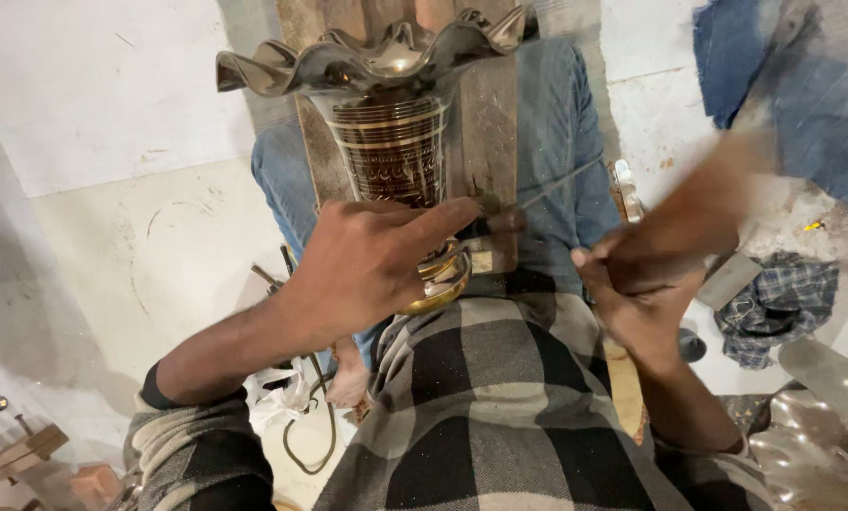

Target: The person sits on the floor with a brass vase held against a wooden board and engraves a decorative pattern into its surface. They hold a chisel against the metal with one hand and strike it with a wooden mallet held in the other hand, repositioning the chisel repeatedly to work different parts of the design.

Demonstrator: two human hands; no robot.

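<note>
The left hand [372,260] lay over the narrow lower part of a dark metal vase [391,142] with a wavy rim and gold bands, fingers stretched across it and pinching a thin rod [561,185] against the metal, while the vase rested tilted on a wooden board [485,123] over the person's jeans-clad legs. The right hand [646,293] was clenched around a wooden handle [703,203], blurred by motion and probably a mallet, raised near the rod's far end. A checked cloth [774,308] lay on the floor to the right.
</note>
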